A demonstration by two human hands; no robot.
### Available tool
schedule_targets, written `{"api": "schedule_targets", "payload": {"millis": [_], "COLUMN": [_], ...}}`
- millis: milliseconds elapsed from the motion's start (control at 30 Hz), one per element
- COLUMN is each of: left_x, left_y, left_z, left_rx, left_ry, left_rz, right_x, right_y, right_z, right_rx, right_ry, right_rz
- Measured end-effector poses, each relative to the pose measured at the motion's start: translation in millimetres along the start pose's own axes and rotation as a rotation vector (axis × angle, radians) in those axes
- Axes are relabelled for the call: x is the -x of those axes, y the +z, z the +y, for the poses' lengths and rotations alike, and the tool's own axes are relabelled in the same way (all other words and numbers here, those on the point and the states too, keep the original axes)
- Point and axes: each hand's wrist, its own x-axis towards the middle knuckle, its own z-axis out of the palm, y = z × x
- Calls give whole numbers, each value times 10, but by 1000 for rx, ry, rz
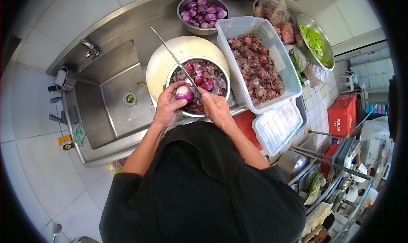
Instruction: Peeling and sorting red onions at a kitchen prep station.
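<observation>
My left hand (pixel 168 105) holds a partly peeled purple onion (pixel 185 92) over a steel bowl (pixel 225 79) filled with onion skins. My right hand (pixel 216 107) grips a long knife (pixel 172 56) by the handle; its blade runs up and to the left past the onion, with the edge close to the onion's top. The bowl stands on a round pale cutting board (pixel 161 62) on the steel counter. A clear plastic tub (pixel 238 28) of unpeeled red onions is just to the right, and a steel bowl of peeled purple onions (pixel 203 11) sits farther back.
A steel sink (pixel 114 94) with a tap (pixel 90 47) lies to the left. A tub lid (pixel 276 126) leans at the counter's front right. Bagged items (pixel 274 11) and a bowl of green leaves (pixel 316 41) sit at the back right. A red box (pixel 342 113) and wire racks stand lower right.
</observation>
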Motion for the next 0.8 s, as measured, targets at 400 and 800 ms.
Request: {"api": "schedule_targets", "payload": {"millis": [400, 800], "left_x": [-73, 38], "left_y": [-120, 23], "left_z": [-69, 82], "left_rx": [-381, -390], "left_ry": [-66, -33], "left_rz": [68, 69], "right_x": [36, 2], "right_y": [13, -336], "right_z": [-27, -178], "right_rx": [221, 154], "right_ry": [-27, 58], "right_rz": [34, 39]}}
